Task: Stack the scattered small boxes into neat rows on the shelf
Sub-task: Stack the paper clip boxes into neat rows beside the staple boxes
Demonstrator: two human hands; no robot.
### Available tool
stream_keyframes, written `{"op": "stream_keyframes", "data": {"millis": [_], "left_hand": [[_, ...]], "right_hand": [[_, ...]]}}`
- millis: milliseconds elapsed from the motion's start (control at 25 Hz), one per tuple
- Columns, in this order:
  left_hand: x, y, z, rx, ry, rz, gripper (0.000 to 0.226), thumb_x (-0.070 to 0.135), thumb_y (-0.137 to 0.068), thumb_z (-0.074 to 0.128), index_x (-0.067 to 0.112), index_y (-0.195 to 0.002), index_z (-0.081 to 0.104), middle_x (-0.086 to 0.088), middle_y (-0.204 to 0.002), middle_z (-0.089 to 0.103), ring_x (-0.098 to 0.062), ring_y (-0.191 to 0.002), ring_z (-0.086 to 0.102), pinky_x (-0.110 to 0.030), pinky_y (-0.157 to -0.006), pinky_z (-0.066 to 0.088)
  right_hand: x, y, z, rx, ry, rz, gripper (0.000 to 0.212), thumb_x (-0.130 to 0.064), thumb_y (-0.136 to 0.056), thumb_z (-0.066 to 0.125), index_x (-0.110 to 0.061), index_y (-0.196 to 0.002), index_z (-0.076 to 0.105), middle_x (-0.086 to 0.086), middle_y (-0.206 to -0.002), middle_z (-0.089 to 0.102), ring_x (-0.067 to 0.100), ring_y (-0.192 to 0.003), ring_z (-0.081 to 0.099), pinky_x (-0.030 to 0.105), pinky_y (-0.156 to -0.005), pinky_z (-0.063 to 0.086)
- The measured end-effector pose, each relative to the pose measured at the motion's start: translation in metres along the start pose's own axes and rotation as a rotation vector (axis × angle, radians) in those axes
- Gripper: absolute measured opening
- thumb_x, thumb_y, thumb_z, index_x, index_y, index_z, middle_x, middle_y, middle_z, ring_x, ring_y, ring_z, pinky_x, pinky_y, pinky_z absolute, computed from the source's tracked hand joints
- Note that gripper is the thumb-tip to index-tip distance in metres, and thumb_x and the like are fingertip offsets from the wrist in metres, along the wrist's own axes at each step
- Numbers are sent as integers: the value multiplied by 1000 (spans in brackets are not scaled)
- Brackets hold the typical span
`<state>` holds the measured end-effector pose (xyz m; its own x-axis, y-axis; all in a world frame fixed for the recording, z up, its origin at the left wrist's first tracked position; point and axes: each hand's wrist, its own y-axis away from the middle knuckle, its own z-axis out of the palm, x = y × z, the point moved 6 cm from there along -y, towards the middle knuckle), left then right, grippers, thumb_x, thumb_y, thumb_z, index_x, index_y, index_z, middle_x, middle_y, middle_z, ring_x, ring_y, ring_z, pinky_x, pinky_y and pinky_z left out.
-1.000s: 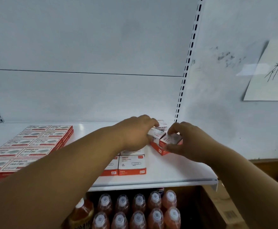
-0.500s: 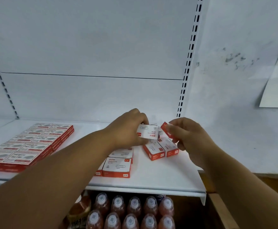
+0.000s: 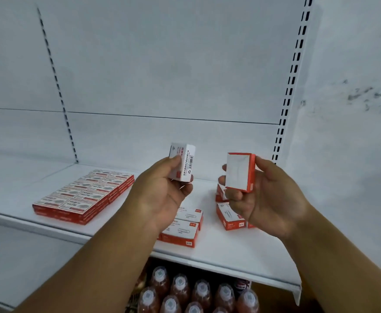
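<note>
Holding one small box in each hand, I have both lifted clear above the white shelf (image 3: pixel 230 251). My left hand (image 3: pixel 162 195) pinches a white box with a barcode (image 3: pixel 182 162) between thumb and fingers, standing upright. My right hand (image 3: pixel 268 195) is curled round a red-edged box (image 3: pixel 240 171), its blank white face turned toward me. The two held boxes are apart, not touching.

Below my hands, loose boxes lie on the shelf: a pair near the front edge (image 3: pixel 181 229), partly hidden by my left wrist, and a few more on the right (image 3: pixel 229 216) behind my right hand. On the left sits a neat block of boxes (image 3: pixel 83 196) laid flat in two rows. Under the shelf stand capped bottles (image 3: pixel 180 288) of reddish drink.
</note>
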<state>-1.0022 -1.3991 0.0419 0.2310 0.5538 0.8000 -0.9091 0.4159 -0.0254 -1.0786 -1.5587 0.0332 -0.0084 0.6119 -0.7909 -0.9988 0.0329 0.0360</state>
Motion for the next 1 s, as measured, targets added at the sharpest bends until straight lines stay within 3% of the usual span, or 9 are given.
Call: {"op": "stream_keyframes", "data": {"millis": [160, 280, 440, 680, 720, 880, 1000], "left_hand": [[15, 3, -13, 39, -165, 74, 7, 4, -86, 63, 11, -85, 65, -5, -76, 73, -17, -71, 64, -29, -65, 46], [27, -2, -23, 24, -254, 91, 10, 4, -87, 65, 12, -93, 64, -8, -82, 75, -18, -70, 65, -29, -64, 47], [47, -10, -41, -10, -319, 130, 43, -3, -85, 67, 27, -115, 60, -9, -91, 77, -27, -79, 73, -36, -71, 57], [74, -18, -64, -148, -439, 172, 36, 1, -92, 60, 30, -114, 63, -5, -103, 73, -25, -85, 74, -37, -76, 58], [76, -20, -67, -172, -449, 166, 37, -1, -93, 57, 29, -114, 63, -4, -103, 72, -24, -85, 74, -37, -78, 58], [78, -29, -79, -262, -572, 144, 39, -3, -95, 49, 29, -113, 61, -4, -107, 69, -21, -84, 74, -40, -83, 59], [66, -42, -83, -309, -794, 114, 32, 6, -94, 55, 31, -112, 62, 1, -106, 70, -16, -86, 73, -39, -82, 59]], "right_hand": [[6, -10, 11, 70, 249, -232, 25, -11, -88, 61, 1, -110, 66, 18, -96, 62, 23, -69, 50, 36, -67, 43], [4, -10, 21, 264, 540, -385, 26, -2, -89, 59, -15, -108, 71, 13, -101, 74, 32, -75, 55, 54, -79, 47], [9, -10, 51, 391, 785, -451, 29, -3, -91, 61, -26, -108, 68, -2, -97, 76, 31, -91, 68, 41, -85, 56], [26, -14, 81, 402, 723, -497, 42, 12, -86, 59, -19, -113, 68, 0, -101, 76, 14, -92, 72, 24, -80, 59], [27, -15, 82, 423, 716, -499, 43, 12, -86, 59, -19, -114, 68, 0, -101, 76, 14, -89, 73, 26, -80, 57], [33, -21, 75, 529, 695, -474, 25, -6, -94, 59, -22, -108, 73, 5, -101, 76, 29, -84, 70, 52, -94, 50], [35, -23, 58, 719, 901, -408, 13, -20, -93, 64, -25, -97, 75, -2, -97, 74, 25, -86, 72, 51, -85, 58]]}}
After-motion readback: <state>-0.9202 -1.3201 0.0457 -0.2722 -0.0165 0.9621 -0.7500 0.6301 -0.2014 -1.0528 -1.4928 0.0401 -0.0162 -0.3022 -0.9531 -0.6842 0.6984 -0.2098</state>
